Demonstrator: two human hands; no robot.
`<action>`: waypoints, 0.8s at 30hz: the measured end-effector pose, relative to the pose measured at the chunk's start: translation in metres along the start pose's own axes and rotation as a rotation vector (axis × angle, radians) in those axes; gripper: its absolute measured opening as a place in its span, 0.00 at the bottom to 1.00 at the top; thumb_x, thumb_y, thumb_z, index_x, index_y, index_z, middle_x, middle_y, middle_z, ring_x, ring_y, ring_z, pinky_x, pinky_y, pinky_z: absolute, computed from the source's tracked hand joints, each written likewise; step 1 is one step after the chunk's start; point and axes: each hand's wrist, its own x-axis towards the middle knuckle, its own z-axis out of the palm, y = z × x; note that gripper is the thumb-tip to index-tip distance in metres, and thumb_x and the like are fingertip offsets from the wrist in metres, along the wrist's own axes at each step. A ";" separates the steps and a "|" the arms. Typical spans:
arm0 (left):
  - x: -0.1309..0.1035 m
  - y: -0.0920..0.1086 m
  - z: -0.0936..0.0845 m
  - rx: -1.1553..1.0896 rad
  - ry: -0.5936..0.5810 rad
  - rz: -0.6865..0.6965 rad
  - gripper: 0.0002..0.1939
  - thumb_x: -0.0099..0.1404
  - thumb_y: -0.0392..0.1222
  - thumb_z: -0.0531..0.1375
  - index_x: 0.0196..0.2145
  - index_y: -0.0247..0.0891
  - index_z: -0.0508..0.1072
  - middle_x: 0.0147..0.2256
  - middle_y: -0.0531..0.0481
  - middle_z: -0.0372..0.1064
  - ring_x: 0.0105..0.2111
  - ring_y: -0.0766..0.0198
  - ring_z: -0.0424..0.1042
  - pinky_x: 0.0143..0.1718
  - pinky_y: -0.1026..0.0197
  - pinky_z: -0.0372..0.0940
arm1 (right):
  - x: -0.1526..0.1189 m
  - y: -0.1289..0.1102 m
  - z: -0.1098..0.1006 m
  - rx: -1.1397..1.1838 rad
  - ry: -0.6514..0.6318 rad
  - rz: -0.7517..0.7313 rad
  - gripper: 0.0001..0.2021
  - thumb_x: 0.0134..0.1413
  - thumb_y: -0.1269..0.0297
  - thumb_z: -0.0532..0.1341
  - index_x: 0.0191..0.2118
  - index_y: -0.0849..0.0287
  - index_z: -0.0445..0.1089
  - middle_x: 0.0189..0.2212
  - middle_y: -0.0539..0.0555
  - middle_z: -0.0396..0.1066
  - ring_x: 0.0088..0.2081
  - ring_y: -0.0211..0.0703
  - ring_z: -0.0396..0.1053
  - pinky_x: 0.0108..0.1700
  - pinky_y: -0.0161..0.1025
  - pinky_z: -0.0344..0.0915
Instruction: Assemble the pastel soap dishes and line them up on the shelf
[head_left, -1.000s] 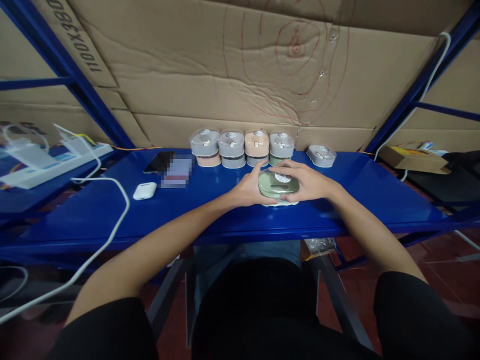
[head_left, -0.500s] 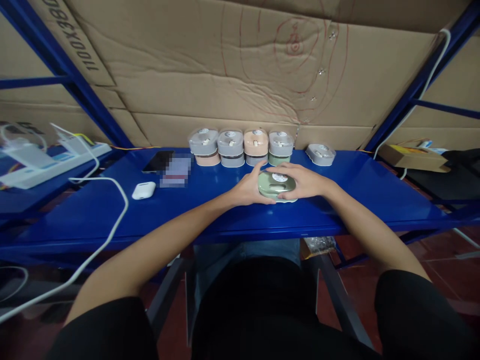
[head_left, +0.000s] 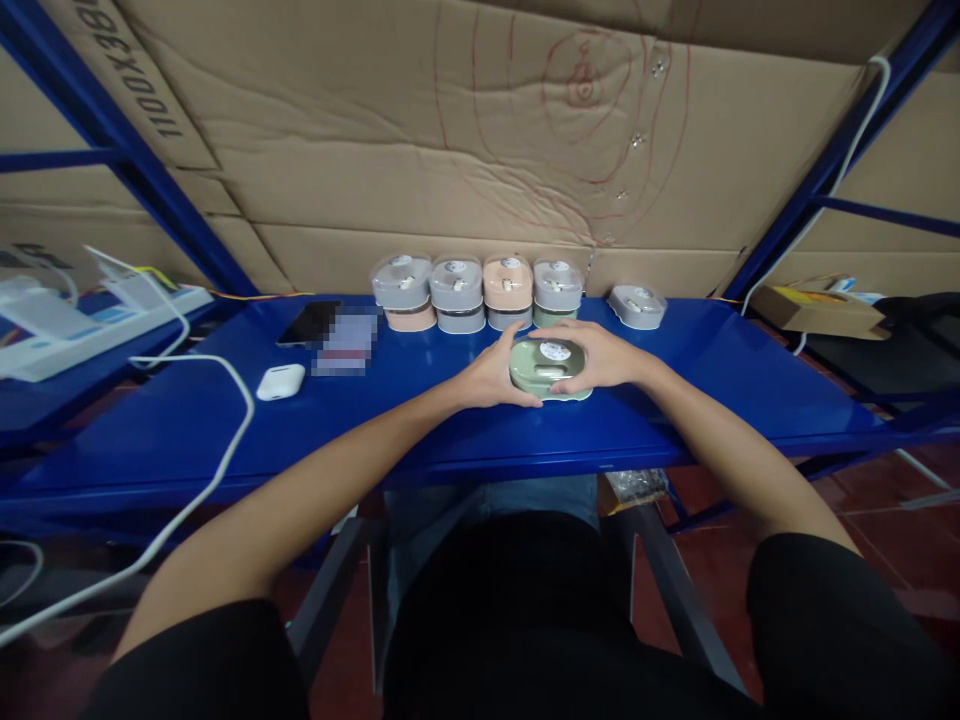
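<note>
A green oval box with a clear lid and a round white sticker is at the front of the blue table. My left hand grips its left side, thumb at the back edge and fingers near the front. From the right, my right hand wraps over its side and lid. Behind them stand stacked boxes in a row: grey over pink, grey over grey, peach over grey and grey over green.
A single grey box sits farther right. On the left lie a white earphone case, a dark phone, a blurred card, a white cable and a power strip. A cardboard box is at right.
The view has shifted slightly. Both hands remain around the green box, whose lid now faces the camera a little differently.
</note>
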 end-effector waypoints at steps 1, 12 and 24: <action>0.001 -0.001 0.000 0.005 0.001 -0.001 0.82 0.44 0.56 0.87 0.85 0.40 0.48 0.76 0.23 0.63 0.76 0.21 0.64 0.76 0.20 0.59 | 0.000 0.000 0.000 0.003 0.005 0.003 0.48 0.51 0.42 0.80 0.77 0.48 0.73 0.63 0.60 0.81 0.63 0.66 0.78 0.68 0.64 0.72; 0.002 0.000 0.000 0.024 0.001 -0.017 0.79 0.44 0.58 0.87 0.83 0.40 0.52 0.79 0.23 0.57 0.78 0.18 0.59 0.77 0.19 0.58 | 0.002 0.006 -0.008 0.081 0.004 0.037 0.47 0.48 0.42 0.82 0.74 0.48 0.77 0.67 0.60 0.81 0.67 0.68 0.78 0.72 0.67 0.71; 0.004 -0.005 -0.002 0.017 0.007 0.013 0.77 0.45 0.57 0.86 0.82 0.40 0.53 0.75 0.26 0.64 0.76 0.20 0.65 0.77 0.19 0.58 | 0.006 0.007 -0.008 0.043 0.031 -0.047 0.46 0.49 0.44 0.82 0.73 0.48 0.77 0.63 0.60 0.83 0.62 0.66 0.81 0.68 0.65 0.73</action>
